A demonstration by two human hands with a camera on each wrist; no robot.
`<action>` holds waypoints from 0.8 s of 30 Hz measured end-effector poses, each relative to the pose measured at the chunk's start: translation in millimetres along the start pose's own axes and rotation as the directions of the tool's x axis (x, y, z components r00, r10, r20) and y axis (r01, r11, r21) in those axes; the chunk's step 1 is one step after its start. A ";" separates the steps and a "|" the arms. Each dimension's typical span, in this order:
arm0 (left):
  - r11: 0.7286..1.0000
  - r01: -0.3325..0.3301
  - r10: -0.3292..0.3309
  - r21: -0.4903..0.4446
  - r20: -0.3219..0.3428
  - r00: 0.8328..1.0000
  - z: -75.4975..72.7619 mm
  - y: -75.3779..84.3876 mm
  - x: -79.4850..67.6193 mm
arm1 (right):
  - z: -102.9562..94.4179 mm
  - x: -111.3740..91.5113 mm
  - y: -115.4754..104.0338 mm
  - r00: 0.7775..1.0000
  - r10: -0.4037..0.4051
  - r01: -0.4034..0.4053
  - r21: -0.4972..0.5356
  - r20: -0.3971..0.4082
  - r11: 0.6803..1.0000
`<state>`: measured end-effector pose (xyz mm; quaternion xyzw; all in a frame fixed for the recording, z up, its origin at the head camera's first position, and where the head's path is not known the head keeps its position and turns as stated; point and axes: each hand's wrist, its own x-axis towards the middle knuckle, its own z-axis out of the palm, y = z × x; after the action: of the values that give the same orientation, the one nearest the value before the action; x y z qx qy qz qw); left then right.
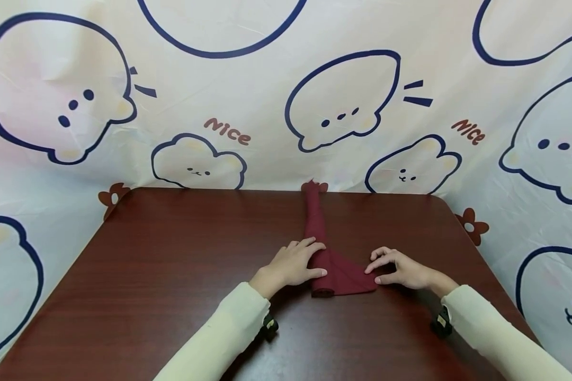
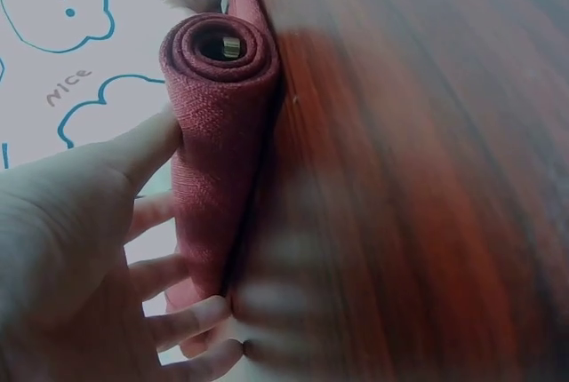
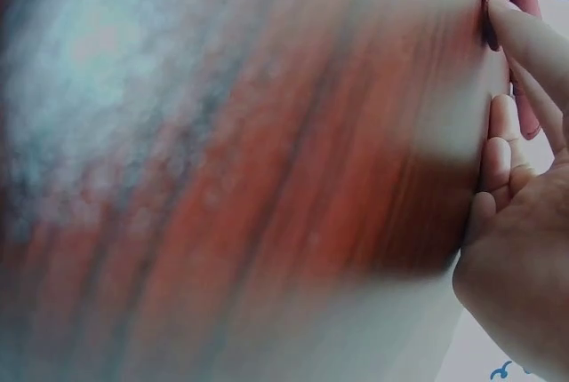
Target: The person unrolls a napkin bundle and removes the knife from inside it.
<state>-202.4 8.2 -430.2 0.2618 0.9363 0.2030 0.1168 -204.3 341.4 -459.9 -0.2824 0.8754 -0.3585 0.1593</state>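
Observation:
A dark red cloth (image 1: 316,222) lies on the table, rolled into a long tube that runs away from me. A loose triangular flap (image 1: 350,275) spreads from its near right side. My left hand (image 1: 293,263) rests across the tube with fingers spread, thumb along the near part. In the left wrist view the spiral end of the roll (image 2: 220,49) faces the camera, a small yellowish piece showing inside its hollow. At the flap's outer corner, my right hand (image 1: 400,270) pinches the cloth edge between thumb and index finger. The other right fingers (image 3: 500,164) are bent.
The brown wooden table (image 1: 171,254) has rounded far corners. Behind and beside it hangs a pale backdrop (image 1: 267,95) with blue cartoon outlines. The tube's far tip reaches the table's back edge. A small black device (image 1: 269,325) sits at each wrist.

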 end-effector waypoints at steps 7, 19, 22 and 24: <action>0.999 -0.018 0.019 -0.044 0.003 1.000 -1.3 -5.0 -3.7 | 1.2 -1.3 -1.3 1.000 0.006 -0.006 0.006 0.006 1.000; 0.997 -0.052 0.054 0.049 -0.039 0.998 -7.4 -0.3 2.7 | -1.1 3.7 -1.3 1.000 0.000 -0.001 0.012 0.028 1.000; 0.992 -0.058 0.063 0.108 -0.047 0.997 -4.7 7.4 6.9 | -1.4 2.7 -0.7 1.000 0.002 -0.003 0.012 0.031 1.000; 0.987 -0.058 0.065 0.152 -0.046 0.997 -1.7 11.1 9.0 | -0.9 3.1 -1.1 0.999 0.006 -0.006 0.017 0.034 1.000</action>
<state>-205.5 21.2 -424.9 0.2934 0.9431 0.1416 0.0667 -206.8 339.4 -458.6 -0.2844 0.8703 -0.3608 0.1776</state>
